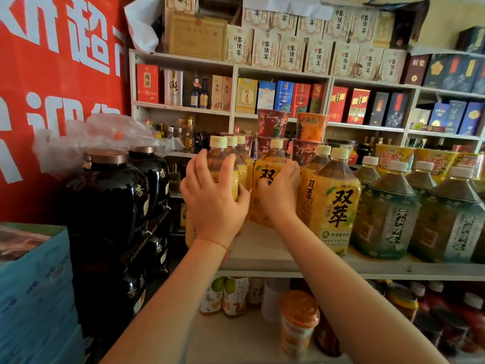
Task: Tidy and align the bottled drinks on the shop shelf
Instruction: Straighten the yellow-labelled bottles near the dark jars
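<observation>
yellow tea bottles (334, 206) stood on the shop shelf (262, 253). left hand (214, 198) gripped the leftmost bottle (223, 164), right hand (279, 190) wrapped round the next bottle (265, 185).

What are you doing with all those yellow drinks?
A person is tidying bottles on a shop shelf. The left hand grips one yellow bottle at the left end of the row, and the right hand holds the next yellow bottle. More yellow bottles and green tea bottles stand in line to the right.
</observation>
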{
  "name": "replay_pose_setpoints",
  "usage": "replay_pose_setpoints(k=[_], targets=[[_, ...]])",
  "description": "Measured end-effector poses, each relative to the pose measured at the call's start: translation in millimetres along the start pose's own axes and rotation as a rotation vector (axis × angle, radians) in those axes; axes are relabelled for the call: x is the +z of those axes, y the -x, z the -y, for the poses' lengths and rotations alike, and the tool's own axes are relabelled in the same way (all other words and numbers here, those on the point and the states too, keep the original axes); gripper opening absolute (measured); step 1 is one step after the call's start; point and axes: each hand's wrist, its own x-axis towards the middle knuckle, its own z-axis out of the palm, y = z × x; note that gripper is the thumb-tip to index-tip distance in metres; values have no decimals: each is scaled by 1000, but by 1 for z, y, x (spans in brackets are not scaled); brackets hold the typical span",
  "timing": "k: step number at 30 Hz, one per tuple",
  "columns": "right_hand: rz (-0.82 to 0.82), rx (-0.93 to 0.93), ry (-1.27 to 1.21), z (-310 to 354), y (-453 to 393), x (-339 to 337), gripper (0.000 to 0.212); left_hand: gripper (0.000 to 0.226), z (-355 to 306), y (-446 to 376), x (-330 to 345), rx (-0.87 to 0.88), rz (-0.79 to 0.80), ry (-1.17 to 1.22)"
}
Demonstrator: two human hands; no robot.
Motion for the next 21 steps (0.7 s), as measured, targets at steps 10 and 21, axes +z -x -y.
replay_pose_setpoints(k=[10,21], targets=[[60,-139,592,4,-58,19,51,51,2,4,0,21,-33,15],[-78,-293,545,16,-55,10,33,49,3,5,0,14,-32,25]])
